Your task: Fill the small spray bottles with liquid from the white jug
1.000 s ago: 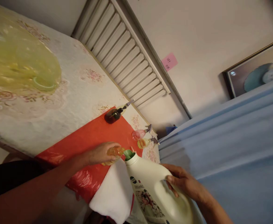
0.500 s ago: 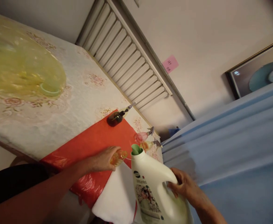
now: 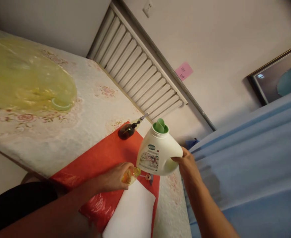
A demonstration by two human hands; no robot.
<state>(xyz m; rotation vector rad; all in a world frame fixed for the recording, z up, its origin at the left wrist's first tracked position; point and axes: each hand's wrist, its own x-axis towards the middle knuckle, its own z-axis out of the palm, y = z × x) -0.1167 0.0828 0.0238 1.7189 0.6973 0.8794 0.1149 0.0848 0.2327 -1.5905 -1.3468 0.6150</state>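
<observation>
My right hand is closed around the handle of a cream laundry detergent jug, lifted over the table with its green pour spout uncapped. My left hand grips a small clear bottle of orange-yellow liquid, its open neck tilted to the right, below and left of the jug. A spray head with a thin tube lies just right of that bottle. Under both hands are a red plastic sheet and a folded white cloth.
A dark bottle with a nozzle stands at the red sheet's far edge. On the flowered tablecloth rests a large yellow-green translucent bag. A white radiator runs behind the table, and a blue curtain hangs at right.
My right hand has raised the jug away from the table, and it now blocks the pink and yellow spray bottles. My left hand still holds the small bottle. The view has shifted slightly.
</observation>
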